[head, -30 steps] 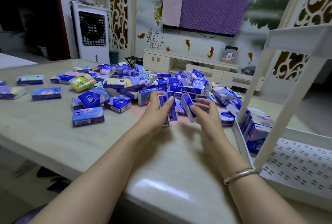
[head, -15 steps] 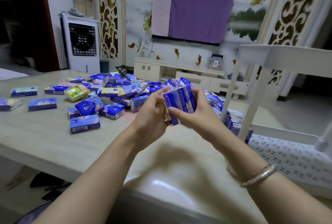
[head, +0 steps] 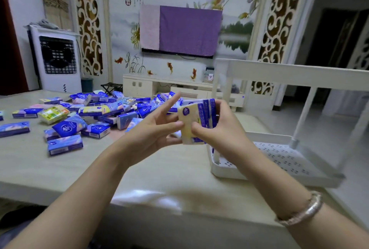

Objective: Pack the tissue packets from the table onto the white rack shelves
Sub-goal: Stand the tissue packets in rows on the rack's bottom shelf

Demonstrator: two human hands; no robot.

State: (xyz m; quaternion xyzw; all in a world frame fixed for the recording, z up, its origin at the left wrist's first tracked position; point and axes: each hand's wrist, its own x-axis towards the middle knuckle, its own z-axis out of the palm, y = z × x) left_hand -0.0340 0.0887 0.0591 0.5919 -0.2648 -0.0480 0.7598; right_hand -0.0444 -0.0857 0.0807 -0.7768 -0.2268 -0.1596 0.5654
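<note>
1. Blue-and-white stack of tissue packets (head: pixel 199 121) held upright above the table (head: pixel 60 169), between both hands, just left of the white rack (head: pixel 279 161).
2. Right hand (head: pixel 221 129) wrapped round the stack from the right: thumb across the pale front face, fingers curled over the top and far edge, clamped on the packets.
3. Left hand (head: pixel 153 131) just left of the stack, fingers spread apart and mostly straight, index raised toward the pile behind; fingertips near or touching the stack's left face, contact too blurred to call.
4. Silver bracelet (head: pixel 301 210) on the right wrist.
5. Loose pile of packets (head: pixel 111 111) scattered over the far left part of the table, mostly blue and purple, some overlapping, some lying flat on their own.
6. One yellow-green packet (head: pixel 54 114) among them, toward the left side.
7. Single blue packet (head: pixel 64 145) lying apart at the near edge of the pile.
8. Rack standing on the table's right end: perforated lower shelf (head: pixel 283 157) with a raised rim, upper shelf (head: pixel 289 71) above on slim posts.
9. Contents at the lower shelf's left end hidden behind the right hand; cannot tell.
10. Purple-covered screen (head: pixel 187 31) on the far wall, low white cabinet (head: pixel 159 87) beneath it, white air cooler (head: pixel 56 59) at far left.
</note>
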